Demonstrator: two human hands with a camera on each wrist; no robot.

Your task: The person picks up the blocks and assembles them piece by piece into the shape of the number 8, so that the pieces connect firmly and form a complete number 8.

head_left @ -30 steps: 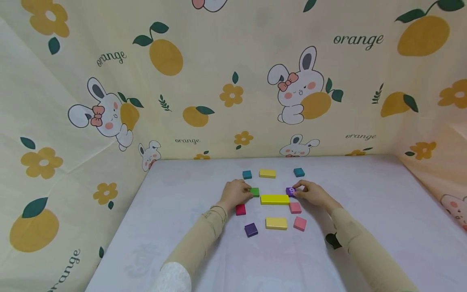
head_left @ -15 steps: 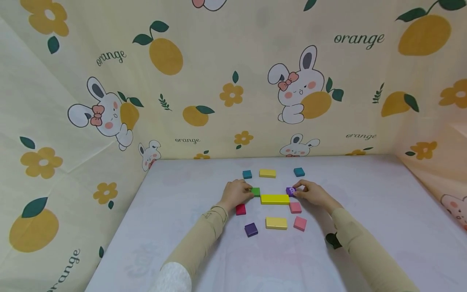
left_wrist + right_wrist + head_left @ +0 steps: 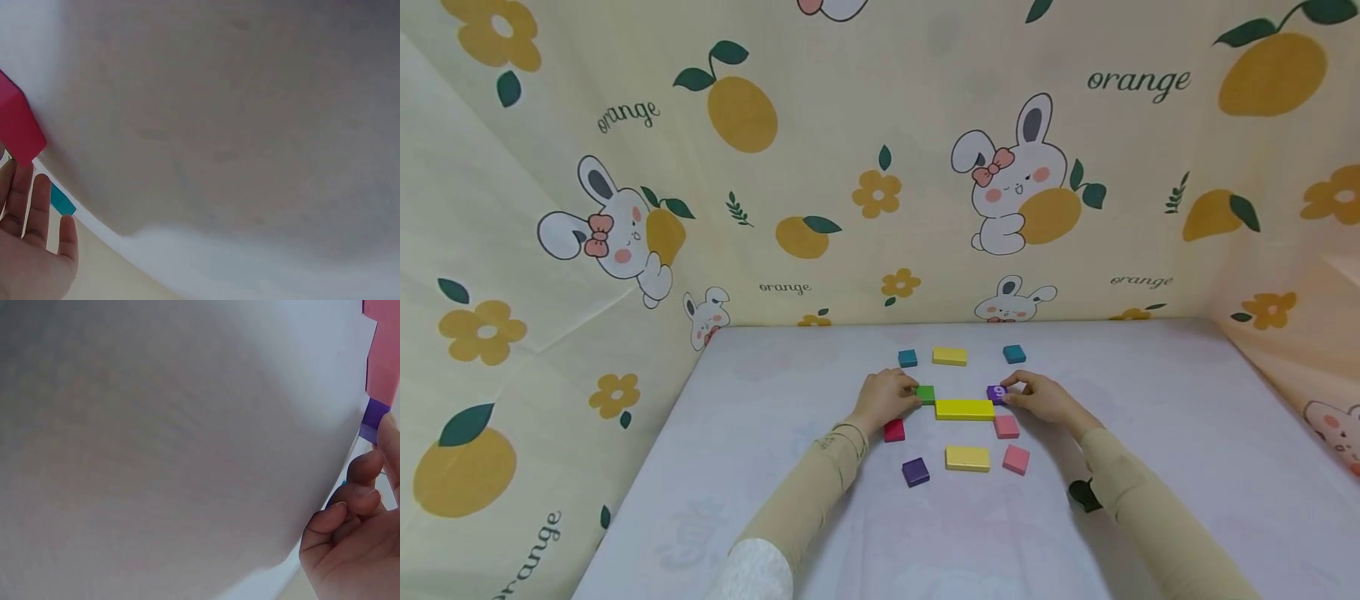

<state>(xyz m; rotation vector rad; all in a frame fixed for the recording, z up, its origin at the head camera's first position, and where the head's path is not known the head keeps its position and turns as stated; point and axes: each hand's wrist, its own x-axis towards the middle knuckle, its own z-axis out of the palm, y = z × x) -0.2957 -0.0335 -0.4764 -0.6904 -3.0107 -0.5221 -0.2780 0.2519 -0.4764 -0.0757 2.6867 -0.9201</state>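
My left hand (image 3: 885, 398) holds a small green block (image 3: 927, 395) by its left side, at the left end of a long yellow block (image 3: 965, 410). Its outer fingers show at the left edge of the left wrist view, near a red block (image 3: 22, 125); the thumb's contact is hidden there. Across from it, my right hand (image 3: 1042, 397) pinches a purple block (image 3: 996, 393) with a white mark, just behind the yellow block's right end. In the right wrist view the thumb touches this purple block (image 3: 374, 419), and the other fingers curl beside it.
Teal blocks (image 3: 907, 358) (image 3: 1014, 354) flank a yellow block (image 3: 950, 357) at the back. Nearer lie a red block (image 3: 894, 431), a dark purple block (image 3: 916, 472), a pale yellow block (image 3: 967, 458) and pink blocks (image 3: 1007, 427) (image 3: 1017, 459). A patterned cloth (image 3: 850, 125) hangs behind the table.
The green block has shifted very slightly right with my left hand, towards the long yellow block. My right hand and the purple block stay nearly still.
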